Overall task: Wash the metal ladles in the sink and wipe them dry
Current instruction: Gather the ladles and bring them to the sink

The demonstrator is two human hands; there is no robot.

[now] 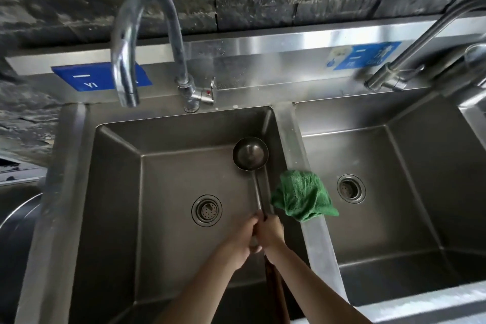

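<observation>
A metal ladle (251,155) is hanging over the left sink basin (168,139), bowl upward. The left hand (243,241) and right hand (269,231) are both gripping its handle. A green cloth (302,196) is draping over the divider (294,139).

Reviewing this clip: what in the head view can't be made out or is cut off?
- Ladle: the handle's lower end runs under both hands and off the bottom edge.
- Whether water runs from the left faucet: no stream can be made out.
- Right faucet: spout cut off by the right edge.
- Right blue label: print too small and blurred.
- Divider under the green cloth: covered by the cloth.
</observation>
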